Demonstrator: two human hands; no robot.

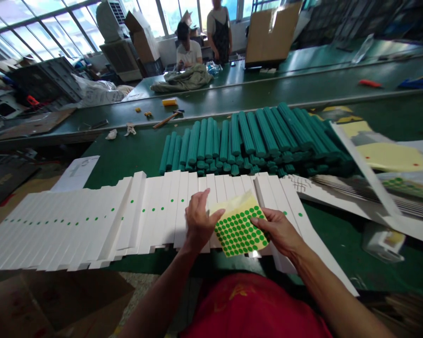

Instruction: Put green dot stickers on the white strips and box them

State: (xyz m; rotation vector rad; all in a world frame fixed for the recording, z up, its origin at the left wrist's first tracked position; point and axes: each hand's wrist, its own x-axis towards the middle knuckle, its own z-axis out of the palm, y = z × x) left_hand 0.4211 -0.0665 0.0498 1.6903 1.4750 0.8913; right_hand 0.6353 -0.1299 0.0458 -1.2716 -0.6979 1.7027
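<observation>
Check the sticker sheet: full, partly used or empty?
Partly used, it seems: the sticker sheet carries rows of green dots, but its far strip shows bare backing. The right hand holds it by one edge.

Bright windows (64, 40), green workbench (232, 95), possibly speckled floor (141, 285)

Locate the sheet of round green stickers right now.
In the head view, the sticker sheet is just right of and below centre, pinched in the right hand over the white boxes, the left hand at its left.
</observation>
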